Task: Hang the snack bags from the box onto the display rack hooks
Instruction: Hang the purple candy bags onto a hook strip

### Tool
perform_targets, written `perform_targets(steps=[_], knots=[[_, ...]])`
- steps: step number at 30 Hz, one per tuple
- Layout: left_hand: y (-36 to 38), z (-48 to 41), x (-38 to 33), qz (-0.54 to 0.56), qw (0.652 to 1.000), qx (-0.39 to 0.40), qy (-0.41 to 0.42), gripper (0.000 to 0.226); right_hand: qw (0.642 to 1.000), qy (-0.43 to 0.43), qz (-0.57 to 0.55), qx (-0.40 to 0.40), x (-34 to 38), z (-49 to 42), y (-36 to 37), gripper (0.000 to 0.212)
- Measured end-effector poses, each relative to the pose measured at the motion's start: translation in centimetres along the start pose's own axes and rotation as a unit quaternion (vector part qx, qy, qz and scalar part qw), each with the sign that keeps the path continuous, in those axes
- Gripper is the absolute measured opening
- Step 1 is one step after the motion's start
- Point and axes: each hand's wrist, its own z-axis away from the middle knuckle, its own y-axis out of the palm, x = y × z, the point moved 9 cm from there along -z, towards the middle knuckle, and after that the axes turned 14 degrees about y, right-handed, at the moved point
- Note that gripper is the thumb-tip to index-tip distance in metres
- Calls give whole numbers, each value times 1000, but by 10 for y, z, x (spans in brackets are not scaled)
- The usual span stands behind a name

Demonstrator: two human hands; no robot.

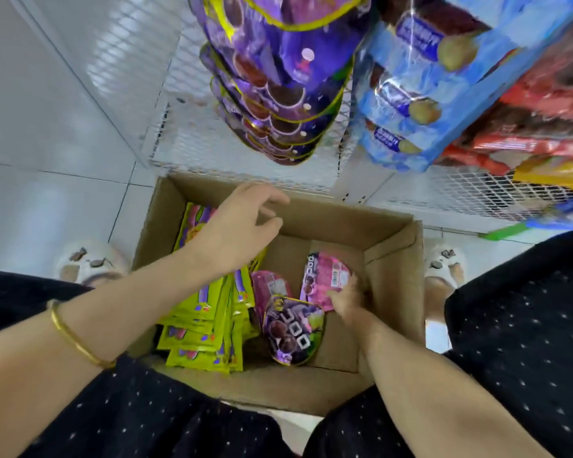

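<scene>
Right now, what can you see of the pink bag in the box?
The pink bag is a glossy rounded plastic pouch with dark block lettering, fruit pictures and a white barcode label. It lies tilted in the right half of the cardboard box, over bare cardboard. The right hand pinches its lower right edge. A purple bag lies by its lower left corner; contact is unclear.

Open cardboard box point(394, 259), yellow-green bags point(209, 325) stacked inside, pink bag point(324, 276), purple bag point(293, 328)
</scene>
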Motion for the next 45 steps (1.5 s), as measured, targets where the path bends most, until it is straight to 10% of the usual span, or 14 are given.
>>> perform_targets(steps=[7,16,21,25,31,36,45], knots=[[-1,-2,12,19,999,-6,-28,25,997,53,-61,16,19,29,-26,24],[0,12,26,125,982,-30,-141,21,974,-220,-38,-41,104,106,-78,7],[29,51,59,378,837,-61,-392,60,907,-394,-145,-41,148,195,-137,6],[26,49,50,556,735,-116,-371,38,855,-495,-153,16,164,255,-155,6],[-18,33,38,503,817,-154,-235,17,862,-447,-155,182,161,272,-138,25],[-22,33,30,510,823,-140,-205,9,888,-397,-220,74,164,259,-159,23],[-22,32,10,509,837,-81,-182,30,861,-362,-328,142,173,258,-152,23]])
